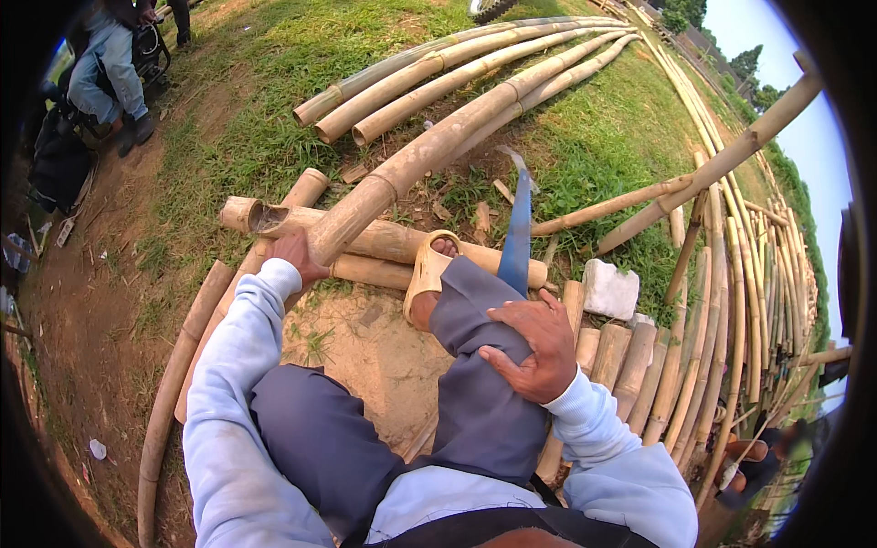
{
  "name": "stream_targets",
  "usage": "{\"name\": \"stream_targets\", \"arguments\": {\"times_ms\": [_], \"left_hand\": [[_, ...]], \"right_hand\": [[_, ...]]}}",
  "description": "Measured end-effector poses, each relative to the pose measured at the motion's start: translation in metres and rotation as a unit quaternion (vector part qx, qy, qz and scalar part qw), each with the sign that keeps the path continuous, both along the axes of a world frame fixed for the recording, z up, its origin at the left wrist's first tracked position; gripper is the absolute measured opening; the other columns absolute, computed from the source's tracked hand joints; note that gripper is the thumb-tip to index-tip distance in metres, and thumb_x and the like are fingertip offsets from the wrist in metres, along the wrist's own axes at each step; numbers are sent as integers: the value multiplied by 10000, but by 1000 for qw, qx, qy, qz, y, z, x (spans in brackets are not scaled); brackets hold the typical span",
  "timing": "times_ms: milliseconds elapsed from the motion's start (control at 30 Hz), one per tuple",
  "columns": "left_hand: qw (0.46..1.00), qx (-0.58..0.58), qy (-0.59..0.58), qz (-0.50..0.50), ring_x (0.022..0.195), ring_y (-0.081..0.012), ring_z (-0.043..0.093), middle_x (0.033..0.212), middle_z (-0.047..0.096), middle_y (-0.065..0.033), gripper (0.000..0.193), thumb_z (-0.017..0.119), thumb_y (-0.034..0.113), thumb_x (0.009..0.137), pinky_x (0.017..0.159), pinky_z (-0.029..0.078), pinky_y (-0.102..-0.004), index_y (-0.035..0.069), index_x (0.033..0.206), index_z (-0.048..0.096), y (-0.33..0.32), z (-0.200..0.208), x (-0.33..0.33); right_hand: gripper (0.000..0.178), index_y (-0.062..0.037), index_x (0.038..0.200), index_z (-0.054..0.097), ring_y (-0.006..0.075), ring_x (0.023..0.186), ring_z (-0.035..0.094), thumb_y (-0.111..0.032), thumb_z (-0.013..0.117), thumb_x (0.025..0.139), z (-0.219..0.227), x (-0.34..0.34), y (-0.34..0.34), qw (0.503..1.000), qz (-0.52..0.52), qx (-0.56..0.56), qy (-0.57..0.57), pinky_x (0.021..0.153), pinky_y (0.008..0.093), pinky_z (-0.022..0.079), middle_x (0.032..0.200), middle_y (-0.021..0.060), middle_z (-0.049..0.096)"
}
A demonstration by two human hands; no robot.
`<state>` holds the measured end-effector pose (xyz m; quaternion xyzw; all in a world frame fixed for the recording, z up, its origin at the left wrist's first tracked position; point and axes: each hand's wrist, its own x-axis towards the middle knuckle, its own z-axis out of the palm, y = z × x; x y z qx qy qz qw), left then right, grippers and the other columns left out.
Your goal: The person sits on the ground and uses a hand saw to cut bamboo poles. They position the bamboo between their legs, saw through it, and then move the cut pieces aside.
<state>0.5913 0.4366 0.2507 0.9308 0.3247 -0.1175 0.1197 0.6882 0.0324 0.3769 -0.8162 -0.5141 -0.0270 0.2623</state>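
My left hand (pixel 294 256) is wrapped round the near end of a long bamboo pole (pixel 402 178). That pole slants away to the far right and lies across a thick horizontal bamboo length (pixel 388 240), close to a notch near its left end. My right hand (pixel 536 347) rests on my raised right knee with its fingers apart, holding nothing. Just beyond that knee a long blue blade (pixel 517 228), seemingly a saw, stands upright; its lower end is hidden behind my leg. My right foot, in a yellow clog (pixel 423 276), presses against the horizontal bamboo.
Several loose bamboo poles (pixel 438 68) lie on the grass ahead. Cut bamboo lengths (pixel 630 370) and a pale block (pixel 610 289) are at the right, below a slanting bamboo post (pixel 722 160). A seated person (pixel 110 68) is at the far left; another person (pixel 756 457) is low at the right.
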Motion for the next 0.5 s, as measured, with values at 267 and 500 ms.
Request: {"name": "stream_targets", "arguments": {"times_ms": [267,500], "left_hand": [[999,-19,-18,33,989,-408,660,1006,673,-248,780,834,434,576,872,536,-470,4,1152,531,-9,22,-191],[987,6,47,156,1134,-442,597,1238,597,-245,1000,899,267,515,963,514,-486,39,1367,428,-37,39,-436]], "right_hand": [[430,-103,1158,682,291,1123,631,-296,806,794,1,1,-7,1000,-22,2,-4,1110,525,331,1098,105,694],[426,-58,1145,684,303,1065,626,-155,825,755,-3,16,-12,1000,1,20,18,1061,465,370,1077,92,706]]}}
